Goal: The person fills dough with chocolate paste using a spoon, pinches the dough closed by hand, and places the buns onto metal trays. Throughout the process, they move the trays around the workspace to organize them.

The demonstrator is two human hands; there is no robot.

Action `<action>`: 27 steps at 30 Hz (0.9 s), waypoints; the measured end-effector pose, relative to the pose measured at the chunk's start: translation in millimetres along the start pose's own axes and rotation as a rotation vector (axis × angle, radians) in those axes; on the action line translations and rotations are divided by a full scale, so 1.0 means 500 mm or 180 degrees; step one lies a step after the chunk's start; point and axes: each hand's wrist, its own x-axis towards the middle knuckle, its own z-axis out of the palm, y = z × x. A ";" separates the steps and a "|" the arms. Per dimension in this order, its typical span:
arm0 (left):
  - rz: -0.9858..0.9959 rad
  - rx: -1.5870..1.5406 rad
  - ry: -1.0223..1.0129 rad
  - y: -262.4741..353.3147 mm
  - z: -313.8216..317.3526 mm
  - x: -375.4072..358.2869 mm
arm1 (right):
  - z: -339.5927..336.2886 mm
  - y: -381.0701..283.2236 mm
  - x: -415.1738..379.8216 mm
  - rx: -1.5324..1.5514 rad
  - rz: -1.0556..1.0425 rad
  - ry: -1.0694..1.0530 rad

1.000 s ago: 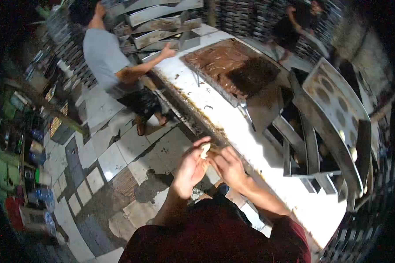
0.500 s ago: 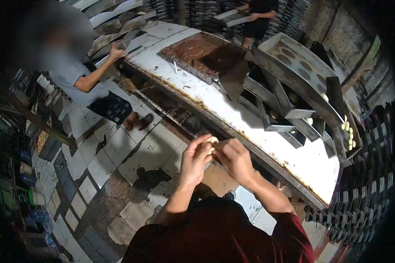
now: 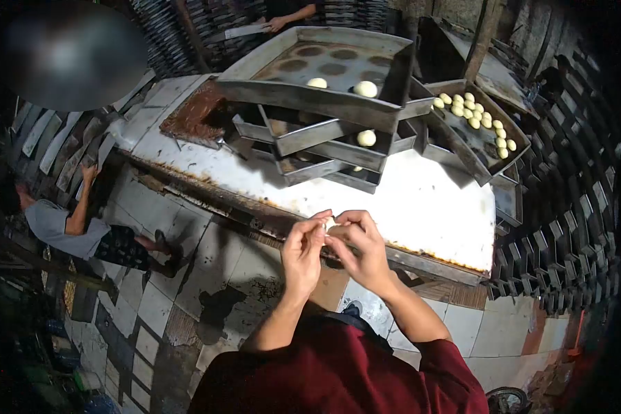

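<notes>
Both of my hands meet in front of my chest, just short of the white table's near edge. My left hand and my right hand pinch a small pale dough piece between their fingertips. Beyond them, stacked metal trays sit at angles on the table. Two pale balls lie in the top tray, and another ball shows in a tray below. Several balls lie in the tray to the right.
Brown filling lies in a tray at the table's far left. A co-worker in grey stands at the left by metal trays. Another person's hand holds a tray at the back. Racked metal pieces line the right side.
The view has turned right, bringing the tray stack and the balls nearer the centre. My hands still hold the dough piece, its fingers rearranged. The grey-clad co-worker now reaches up to the trays.
</notes>
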 end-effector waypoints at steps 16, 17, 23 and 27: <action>-0.0059 0.0178 -0.0339 0.009 0.051 0.019 | -0.028 0.012 0.043 0.0375 0.0177 -0.0019; 0.0144 0.0269 -0.0457 0.021 0.051 0.023 | -0.023 0.015 0.056 0.1102 0.0914 0.0078; -0.0130 -0.0440 0.0741 0.024 -0.010 0.134 | 0.114 0.026 0.099 0.0064 -0.0240 0.0300; -0.0970 -0.1431 0.0030 0.032 -0.103 0.217 | 0.202 0.076 0.191 -0.0296 -0.0762 -0.0238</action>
